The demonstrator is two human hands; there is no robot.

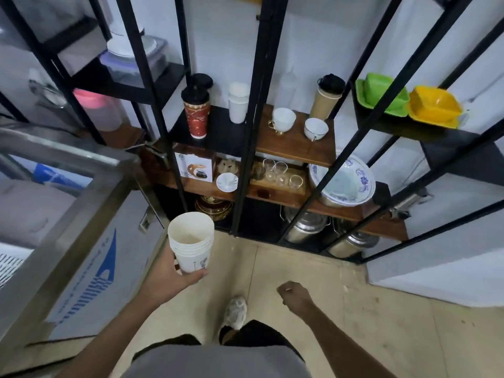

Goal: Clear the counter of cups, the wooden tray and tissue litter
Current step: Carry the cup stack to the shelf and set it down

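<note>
My left hand (174, 276) grips a stack of several nested white paper cups (191, 241) from below, held upright above the floor in front of a black metal shelf unit (246, 148). The top cup looks empty with a faint brown stain inside. My right hand (294, 294) hangs lower to the right, fingers curled in with nothing in it. On a wooden shelf board stands another short stack of white paper cups (237, 103). A wooden tray (281, 180) with several small glasses sits one shelf lower. No tissue litter shows.
The shelves carry a red tumbler (197, 115), a tan tumbler (326, 100), two white teacups (283, 120), a blue-patterned plate (345, 182), green and yellow dishes (409, 100), and steel flasks (308, 226) at the bottom. A steel-framed cabinet (81, 214) stands at left. Beige tiled floor lies underfoot.
</note>
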